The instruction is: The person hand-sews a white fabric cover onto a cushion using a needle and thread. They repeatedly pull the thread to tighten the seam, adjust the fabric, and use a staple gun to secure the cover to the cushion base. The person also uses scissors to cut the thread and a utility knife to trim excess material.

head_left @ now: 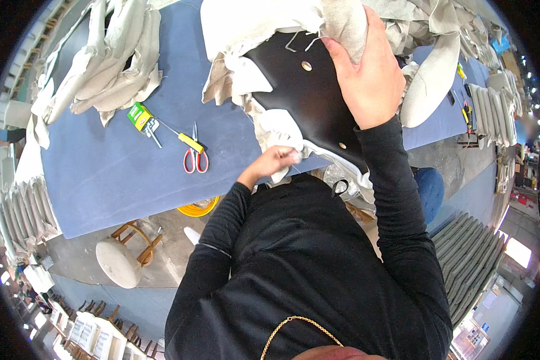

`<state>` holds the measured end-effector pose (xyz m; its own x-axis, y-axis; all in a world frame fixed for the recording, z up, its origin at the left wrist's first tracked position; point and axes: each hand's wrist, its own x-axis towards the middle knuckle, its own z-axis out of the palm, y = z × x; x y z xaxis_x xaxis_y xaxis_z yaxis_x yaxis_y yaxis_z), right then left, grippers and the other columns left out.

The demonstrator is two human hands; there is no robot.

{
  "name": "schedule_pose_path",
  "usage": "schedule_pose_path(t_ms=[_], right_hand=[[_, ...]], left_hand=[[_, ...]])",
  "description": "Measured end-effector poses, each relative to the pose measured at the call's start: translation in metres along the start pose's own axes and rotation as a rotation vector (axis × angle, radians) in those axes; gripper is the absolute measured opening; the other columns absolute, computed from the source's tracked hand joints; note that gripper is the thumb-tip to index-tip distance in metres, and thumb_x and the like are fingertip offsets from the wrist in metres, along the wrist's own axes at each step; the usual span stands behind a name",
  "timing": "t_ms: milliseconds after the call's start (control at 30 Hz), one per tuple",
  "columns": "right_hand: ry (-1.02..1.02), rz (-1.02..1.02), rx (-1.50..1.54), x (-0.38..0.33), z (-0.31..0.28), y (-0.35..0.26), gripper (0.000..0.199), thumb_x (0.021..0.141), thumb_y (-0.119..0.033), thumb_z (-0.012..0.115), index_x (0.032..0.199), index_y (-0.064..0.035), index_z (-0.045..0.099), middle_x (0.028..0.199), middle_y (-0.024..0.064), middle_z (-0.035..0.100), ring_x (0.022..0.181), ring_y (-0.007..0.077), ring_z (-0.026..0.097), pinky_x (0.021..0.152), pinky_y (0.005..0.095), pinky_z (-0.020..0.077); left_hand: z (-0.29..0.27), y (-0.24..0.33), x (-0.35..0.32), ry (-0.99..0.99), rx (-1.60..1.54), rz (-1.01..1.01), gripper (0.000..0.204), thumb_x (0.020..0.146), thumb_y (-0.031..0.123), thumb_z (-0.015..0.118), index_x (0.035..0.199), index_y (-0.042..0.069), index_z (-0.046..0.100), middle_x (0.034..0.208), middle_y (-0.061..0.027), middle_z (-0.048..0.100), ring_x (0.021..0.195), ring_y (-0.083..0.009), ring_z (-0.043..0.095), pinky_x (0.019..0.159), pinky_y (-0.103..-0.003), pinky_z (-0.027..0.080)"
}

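Observation:
A black curved seat panel (309,96) with metal studs lies tilted on the blue table (114,162), partly wrapped in off-white fabric (252,24). My right hand (366,69) presses flat on the fabric at the panel's upper right edge. My left hand (273,161) is closed on the white fabric edge at the panel's lower left corner, close to my chest. Both arms wear black sleeves.
Red-handled scissors (195,157), a yellow-handled tool (186,141) and a green box (140,115) lie on the table to the left. Piles of beige covers (108,60) sit at the back left. A round stool (121,258) stands below the table. Padded pieces (492,108) lie at right.

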<state>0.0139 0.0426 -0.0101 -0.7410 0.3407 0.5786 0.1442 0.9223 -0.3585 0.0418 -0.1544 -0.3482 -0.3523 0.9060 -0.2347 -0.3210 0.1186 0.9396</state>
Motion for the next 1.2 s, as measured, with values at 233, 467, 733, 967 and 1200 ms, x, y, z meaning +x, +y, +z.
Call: schedule_pose_path(t_ms=[233, 467, 733, 967, 1200], right_hand=[[0.011, -0.009, 0.106, -0.026, -0.013, 0.005, 0.075, 0.085, -0.031, 0.083, 0.149, -0.0093, 0.053, 0.13, 0.0222, 0.071, 0.115, 0.0404, 0.071, 0.099, 0.044, 0.0555], [-0.36, 0.083, 0.33, -0.049, -0.102, 0.018, 0.095, 0.069, -0.005, 0.073, 0.159, -0.004, 0.043, 0.127, 0.0191, 0.069, 0.115, 0.0341, 0.071, 0.104, 0.0413, 0.0525], [-0.198, -0.479, 0.519, -0.043, -0.098, 0.043, 0.073, 0.066, -0.009, 0.086, 0.135, -0.0105, 0.062, 0.146, 0.0177, 0.059, 0.131, 0.043, 0.059, 0.112, 0.0492, 0.046], [-0.273, -0.558, 0.447, -0.016, -0.107, 0.049, 0.041, 0.061, -0.008, 0.084, 0.099, -0.0096, 0.068, 0.123, 0.013, 0.066, 0.123, 0.04, 0.064, 0.1, 0.0478, 0.0529], [-0.354, -0.199, 0.747, 0.007, -0.104, 0.058, 0.014, 0.092, -0.004, 0.074, 0.084, 0.0028, 0.066, 0.085, 0.0092, 0.068, 0.089, 0.0181, 0.068, 0.08, 0.0296, 0.0514]], left_hand=[[-0.014, 0.112, -0.071, 0.145, -0.262, 0.106, 0.012, 0.099, 0.01, 0.071, 0.106, 0.001, 0.075, 0.086, -0.0033, 0.073, 0.067, -0.0056, 0.053, 0.06, -0.024, 0.04], [0.001, 0.244, -0.11, 0.499, -0.247, 0.594, 0.03, 0.095, 0.005, 0.079, 0.121, 0.003, 0.064, 0.094, -0.0055, 0.074, 0.075, -0.0044, 0.063, 0.063, -0.02, 0.046], [0.058, 0.297, -0.077, 0.659, 0.149, 0.7, 0.009, 0.094, 0.004, 0.081, 0.101, 0.0, 0.077, 0.089, 0.0017, 0.069, 0.071, -0.0027, 0.05, 0.061, -0.021, 0.038], [0.09, 0.301, -0.069, 0.751, -0.13, 0.588, 0.014, 0.098, -0.001, 0.073, 0.11, 0.0, 0.078, 0.088, 0.0043, 0.067, 0.07, 0.0, 0.048, 0.06, -0.019, 0.036], [0.104, 0.286, -0.064, 0.713, 0.0, 0.633, 0.026, 0.094, -0.007, 0.069, 0.117, 0.0, 0.076, 0.084, 0.0045, 0.065, 0.066, 0.0007, 0.047, 0.057, -0.019, 0.034]])
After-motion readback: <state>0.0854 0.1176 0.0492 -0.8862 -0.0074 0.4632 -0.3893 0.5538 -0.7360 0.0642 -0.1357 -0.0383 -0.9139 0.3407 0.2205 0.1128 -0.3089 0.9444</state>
